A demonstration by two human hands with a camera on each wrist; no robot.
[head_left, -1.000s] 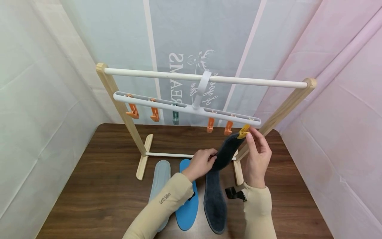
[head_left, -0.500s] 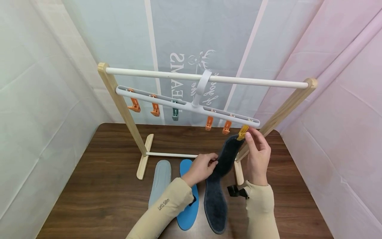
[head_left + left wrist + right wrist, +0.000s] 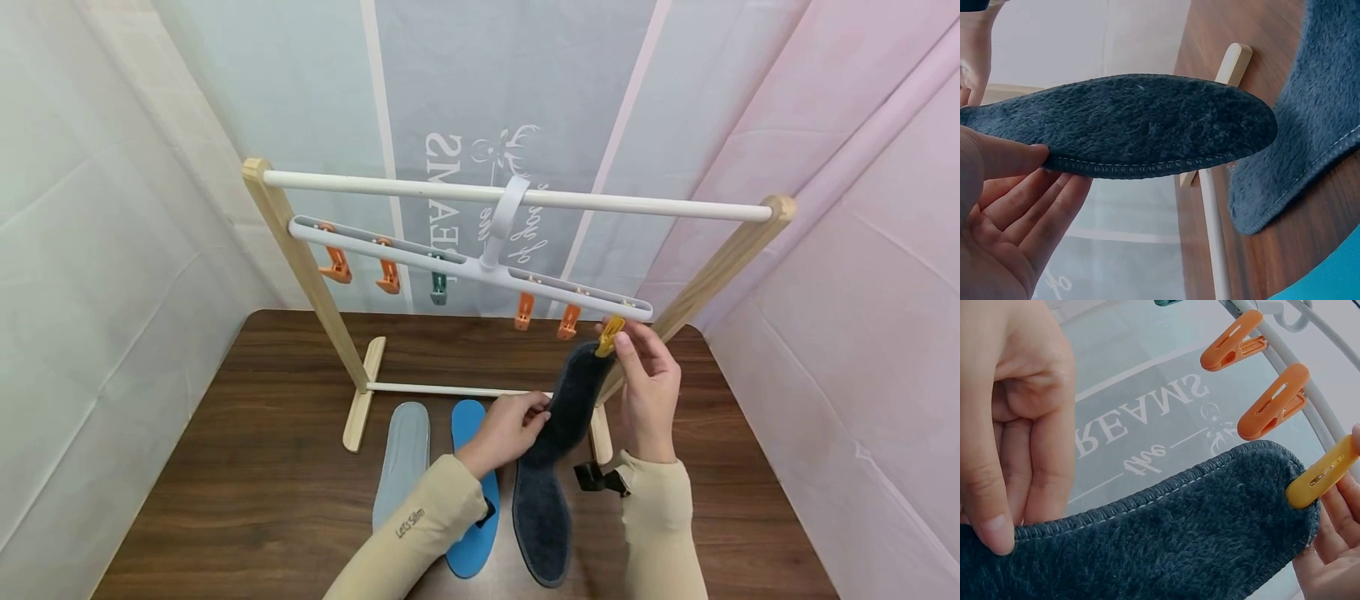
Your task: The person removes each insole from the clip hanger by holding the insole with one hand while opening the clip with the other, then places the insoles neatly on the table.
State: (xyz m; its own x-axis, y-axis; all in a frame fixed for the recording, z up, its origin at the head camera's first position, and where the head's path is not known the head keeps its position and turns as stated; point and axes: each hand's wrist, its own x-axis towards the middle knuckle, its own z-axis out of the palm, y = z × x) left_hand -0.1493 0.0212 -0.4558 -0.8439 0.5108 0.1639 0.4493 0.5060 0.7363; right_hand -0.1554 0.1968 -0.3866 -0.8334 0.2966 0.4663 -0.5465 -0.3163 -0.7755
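A dark blue fleecy insole hangs aslant from a yellow clip at the right end of the white hanger. Thumb and fingers of my left hand pinch the insole's left edge, as the left wrist view also shows. My right hand holds the yellow clip between thumb and fingers; in the right wrist view the tip of the clip lies over the insole's end. A second dark insole lies on the table below. The hanging insole's lower end overlaps it in the head view.
Several orange clips and one green clip hang from the hanger, which hooks over the white rail of a wooden rack. A blue insole, partly under my left arm, and a grey insole lie on the brown table.
The hanger has tilted, its left end rising and its right end dipping slightly. Clip and insole top have come down a little, and my left hand has shifted slightly down and right.
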